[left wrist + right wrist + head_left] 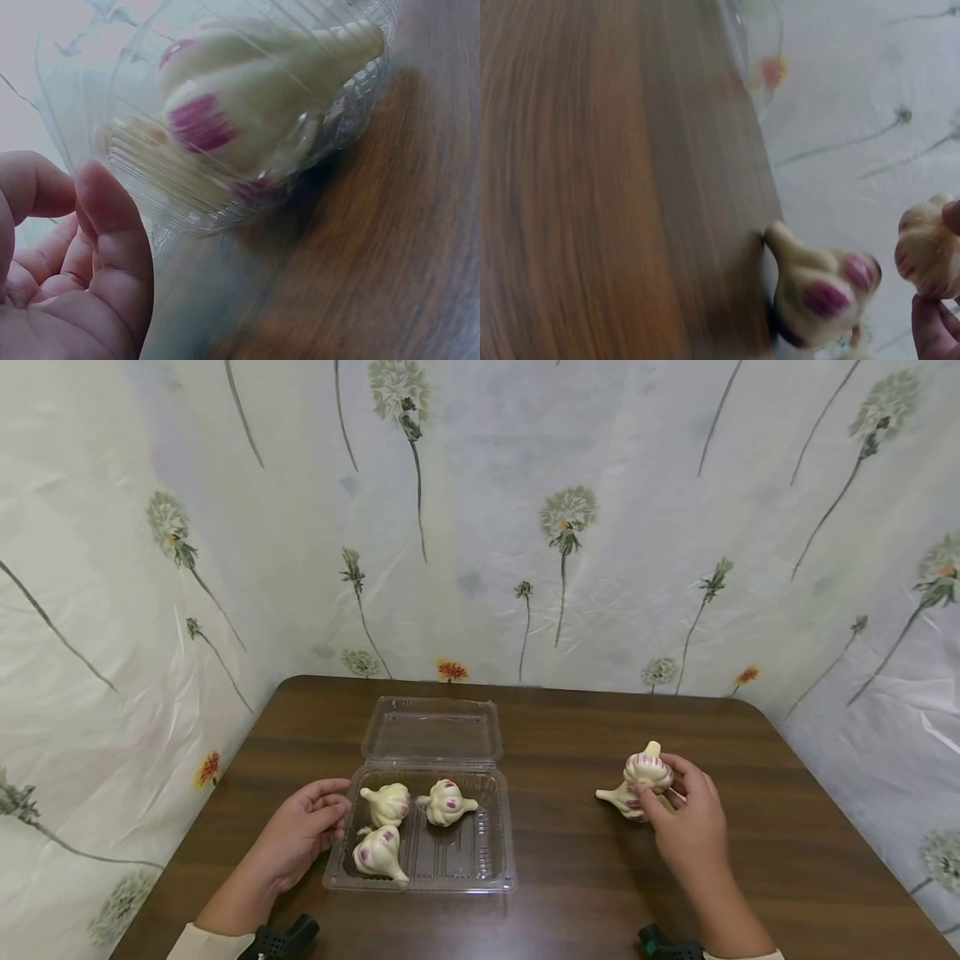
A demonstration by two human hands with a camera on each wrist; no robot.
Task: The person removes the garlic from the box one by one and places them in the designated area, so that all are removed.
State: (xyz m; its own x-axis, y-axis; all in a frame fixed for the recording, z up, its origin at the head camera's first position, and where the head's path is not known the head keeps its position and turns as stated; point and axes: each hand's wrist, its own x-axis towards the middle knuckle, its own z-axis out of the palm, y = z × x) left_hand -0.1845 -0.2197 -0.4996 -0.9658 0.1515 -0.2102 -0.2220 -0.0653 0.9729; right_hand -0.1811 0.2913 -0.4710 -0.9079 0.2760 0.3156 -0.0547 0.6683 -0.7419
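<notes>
My left hand is at the left side of an open clear plastic container, its thumb and fingertips pinching the rim. Inside the container lie a garlic bulb at the back left, a second garlic bulb to its right and a third garlic bulb at the front left. On the right, my right hand grips a garlic bulb with its stem up. Just behind and below it another garlic bulb lies on the table, partly hidden in the head view.
The container's hinged lid lies folded back on the brown wooden table. A flower-printed sheet stands up behind the table and along its sides.
</notes>
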